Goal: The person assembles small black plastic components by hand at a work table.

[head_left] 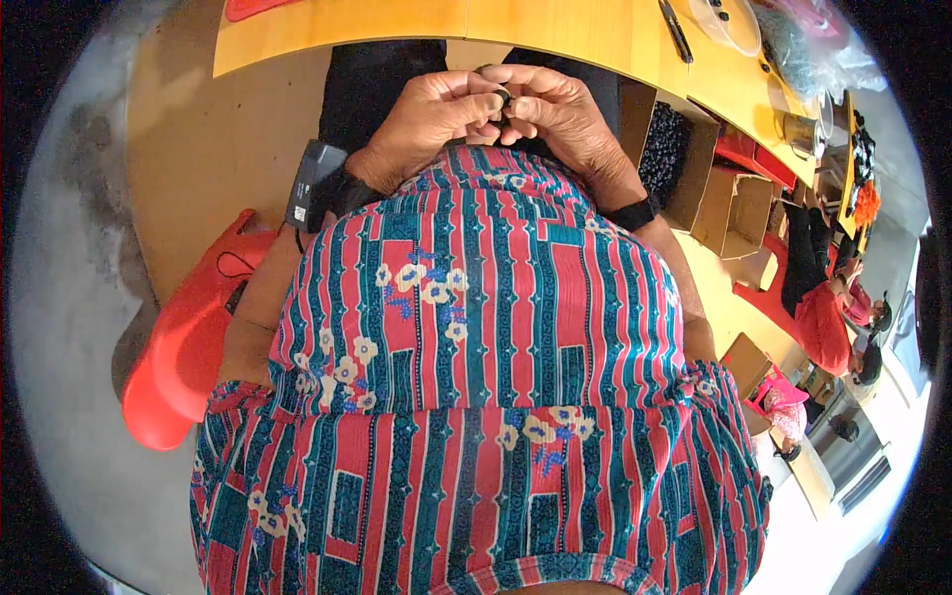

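A small dark piece (505, 98) sits between the fingertips of both hands, in front of the person's belly, just short of the table's (446, 25) near edge. The left hand (436, 114) pinches it between thumb and fingers; the right hand (557, 104) closes on it from the other side, its fingers bent. Fingers cover most of the piece, so I cannot tell which way it points or how its long axis runs.

On the table, to the right, a slim black tool (676, 32) lies slanted, one end toward the person. Past it are a clear tub (732, 30) with small dark bits inside, clear plastic bags (818, 55) and a cup (800, 135) whose contents I cannot make out. Part of a red tray (253, 7) shows at far left. Below the table edge on the right, a cardboard box (704, 164) holds dark, white-speckled stuff (665, 149); another open box (732, 210) stands beside it.
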The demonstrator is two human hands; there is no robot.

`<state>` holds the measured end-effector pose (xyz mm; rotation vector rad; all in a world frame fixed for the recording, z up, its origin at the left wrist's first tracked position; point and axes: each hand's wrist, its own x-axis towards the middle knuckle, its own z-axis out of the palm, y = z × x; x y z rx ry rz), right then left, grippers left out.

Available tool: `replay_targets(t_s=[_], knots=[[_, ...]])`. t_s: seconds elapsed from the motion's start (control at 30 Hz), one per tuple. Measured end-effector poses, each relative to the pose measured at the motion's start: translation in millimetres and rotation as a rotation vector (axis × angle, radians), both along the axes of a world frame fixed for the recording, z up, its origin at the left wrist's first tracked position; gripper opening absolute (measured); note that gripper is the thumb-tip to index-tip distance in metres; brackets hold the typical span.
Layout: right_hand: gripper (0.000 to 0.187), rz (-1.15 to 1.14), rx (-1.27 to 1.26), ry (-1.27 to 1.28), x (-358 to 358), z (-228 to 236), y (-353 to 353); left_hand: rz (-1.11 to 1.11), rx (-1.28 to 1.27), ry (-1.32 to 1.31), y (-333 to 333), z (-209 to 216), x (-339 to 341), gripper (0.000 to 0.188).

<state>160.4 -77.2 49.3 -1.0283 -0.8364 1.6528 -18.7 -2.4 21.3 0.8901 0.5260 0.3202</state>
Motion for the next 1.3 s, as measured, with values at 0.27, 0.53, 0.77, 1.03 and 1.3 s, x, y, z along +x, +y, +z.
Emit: replay_targets(t_s=[0.27, 0.53, 0.77, 1.03, 1.3], knots=[[0.036, 0.198, 0.042, -0.123, 17, 4, 2, -0.036, -0.074, -0.029, 0, -3, 6, 0.02], [0.037, 0.084, 0.058, -0.129, 8, 5, 3, -0.004, -0.152, -0.116, -1, -8, 7, 0.026], [0.027, -0.026, 0.188, -0.249, -1, 8, 0, 0.049, -0.16, -0.073, -2, -2, 7, 0.029], [0.025, -0.096, 0.379, -0.521, -6, 8, -2, 0.036, -0.073, -0.051, 1, 12, 4, 0.024], [0.023, -0.062, 0.33, -0.485, -6, 12, -1, 0.011, -0.085, -0.019, 3, 12, 1, 0.021]])
